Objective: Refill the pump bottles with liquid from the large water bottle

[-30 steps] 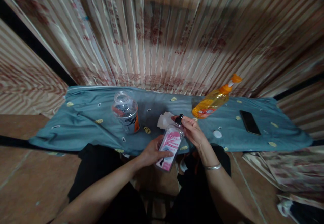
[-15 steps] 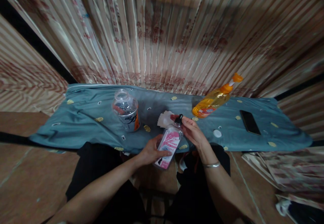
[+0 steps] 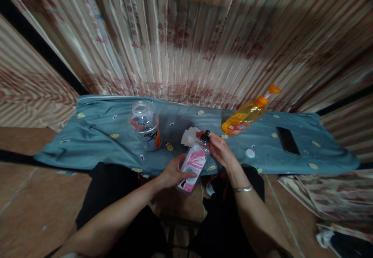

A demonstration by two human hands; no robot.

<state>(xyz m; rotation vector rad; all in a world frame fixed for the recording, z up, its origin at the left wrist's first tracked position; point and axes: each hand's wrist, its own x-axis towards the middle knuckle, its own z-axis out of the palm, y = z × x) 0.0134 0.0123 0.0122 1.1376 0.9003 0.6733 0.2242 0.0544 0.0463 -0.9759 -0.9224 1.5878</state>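
A clear bottle with a pink and white label is tilted at the table's front edge, its top leaning right. My left hand is wrapped round its lower body, thumb across the label. At the neck, the fingers of my right hand are closed on the black cap, which sits at the bottle's mouth. Behind the bottle lies a pale scalloped piece, partly covered by it and my right fingers. Left of my hands stands an open clear plastic jar with an orange and black label.
The narrow table has a teal cloth. An orange pump bottle leans at the back right, near a round white disc and a dark phone. Pleated curtains hang behind the table.
The black cap has turned slightly at the bottle's mouth, with my right fingers still on it. My left hand keeps its hold, and the other objects have stayed put.
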